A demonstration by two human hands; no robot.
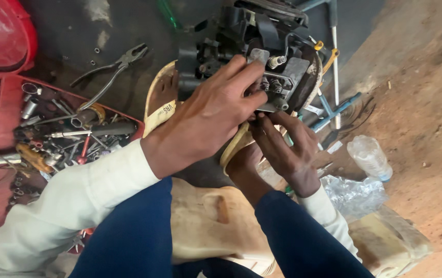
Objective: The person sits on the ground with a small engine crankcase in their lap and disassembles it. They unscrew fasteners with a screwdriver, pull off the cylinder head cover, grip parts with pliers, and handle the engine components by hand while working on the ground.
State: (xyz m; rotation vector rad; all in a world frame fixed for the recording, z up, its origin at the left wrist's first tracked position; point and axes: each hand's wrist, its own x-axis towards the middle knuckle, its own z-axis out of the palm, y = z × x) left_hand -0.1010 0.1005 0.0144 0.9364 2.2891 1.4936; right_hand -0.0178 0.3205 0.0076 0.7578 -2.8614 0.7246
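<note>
A black, greasy engine part [262, 46] with springs, bolts and a metal bracket stands on the ground between my sandalled feet. My left hand [205, 116] reaches across from the left, and its fingertips press on the metal bracket at the part's front. My right hand [285, 146] sits just below, with its fingers curled up against the underside of the same spot. Whether either hand holds a small piece there is hidden by the fingers. Both arms wear white sleeves, and my knees in blue trousers fill the lower frame.
A red tray [4, 110] at left holds several sockets, screwdrivers and wrenches. Pliers [110, 72] lie on the dark floor beside it. A red bowl [2, 36] sits top left. A clear plastic bottle [369, 157], crumpled plastic and a blue-handled tool [337, 108] lie at right on dirt.
</note>
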